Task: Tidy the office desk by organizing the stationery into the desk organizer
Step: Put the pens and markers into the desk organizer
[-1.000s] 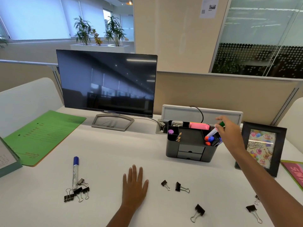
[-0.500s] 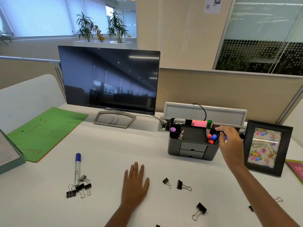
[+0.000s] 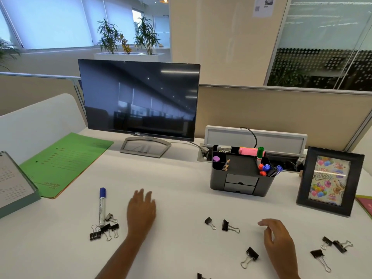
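A dark grey desk organizer (image 3: 240,182) stands at centre right, with a green-capped marker (image 3: 260,154), blue pens and pink sticky notes in it. A blue-capped marker (image 3: 102,206) lies on the white desk (image 3: 181,188) at the left, beside a cluster of black binder clips (image 3: 103,230). More binder clips (image 3: 227,226) are scattered in front and to the right. My left hand (image 3: 141,210) hovers blurred over the desk, fingers loose, holding nothing. My right hand (image 3: 276,236) is low near the loose clips, fingers relaxed and empty.
A monitor (image 3: 138,99) stands at the back. A green folder (image 3: 66,162) and a desk calendar (image 3: 14,182) lie at the left. A framed birthday picture (image 3: 329,180) stands right of the organizer, with a cable tray (image 3: 255,137) behind it.
My right hand left the green marker in the organizer and drew back down to the desk near the clips. My left hand lifted slightly off the desk.
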The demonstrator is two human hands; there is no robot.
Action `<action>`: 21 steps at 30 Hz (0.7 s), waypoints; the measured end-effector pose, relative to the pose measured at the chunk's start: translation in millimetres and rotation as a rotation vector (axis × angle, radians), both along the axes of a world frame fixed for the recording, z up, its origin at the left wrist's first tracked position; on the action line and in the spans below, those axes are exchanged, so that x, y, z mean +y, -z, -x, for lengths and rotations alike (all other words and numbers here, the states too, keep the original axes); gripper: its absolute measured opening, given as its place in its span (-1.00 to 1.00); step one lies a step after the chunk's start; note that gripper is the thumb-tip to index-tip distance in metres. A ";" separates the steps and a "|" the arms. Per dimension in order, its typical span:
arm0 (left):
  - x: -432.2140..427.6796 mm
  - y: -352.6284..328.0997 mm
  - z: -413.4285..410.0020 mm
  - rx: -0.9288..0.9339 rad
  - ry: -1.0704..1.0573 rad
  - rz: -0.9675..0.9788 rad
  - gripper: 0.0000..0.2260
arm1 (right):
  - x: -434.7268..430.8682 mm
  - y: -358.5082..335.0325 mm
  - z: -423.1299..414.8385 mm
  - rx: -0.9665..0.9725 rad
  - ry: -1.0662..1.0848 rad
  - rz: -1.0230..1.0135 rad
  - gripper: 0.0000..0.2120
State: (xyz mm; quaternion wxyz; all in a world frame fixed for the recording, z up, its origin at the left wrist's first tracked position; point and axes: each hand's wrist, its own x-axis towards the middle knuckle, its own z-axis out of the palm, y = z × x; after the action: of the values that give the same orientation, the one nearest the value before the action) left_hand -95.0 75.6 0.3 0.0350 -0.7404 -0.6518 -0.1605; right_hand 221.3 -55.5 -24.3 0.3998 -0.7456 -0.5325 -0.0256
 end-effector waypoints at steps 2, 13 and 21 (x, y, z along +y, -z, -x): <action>13.0 -6.8 19.3 0.019 -0.102 0.101 -0.69 | -5.8 3.8 -2.1 0.019 0.039 -0.011 -0.70; 31.7 -1.4 61.6 -0.151 -0.561 0.332 -0.63 | -11.6 14.0 -5.2 0.080 0.118 -0.018 -0.72; 28.3 -1.8 57.2 -0.119 -0.454 0.204 -0.60 | -14.7 1.6 1.8 0.145 0.103 -0.037 -0.73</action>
State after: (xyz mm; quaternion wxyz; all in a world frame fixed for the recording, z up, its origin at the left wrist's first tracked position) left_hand -152.2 103.9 2.1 -0.0431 -0.5639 -0.8152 -0.1250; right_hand 219.5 -70.2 -25.9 0.4490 -0.7644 -0.4627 -0.0018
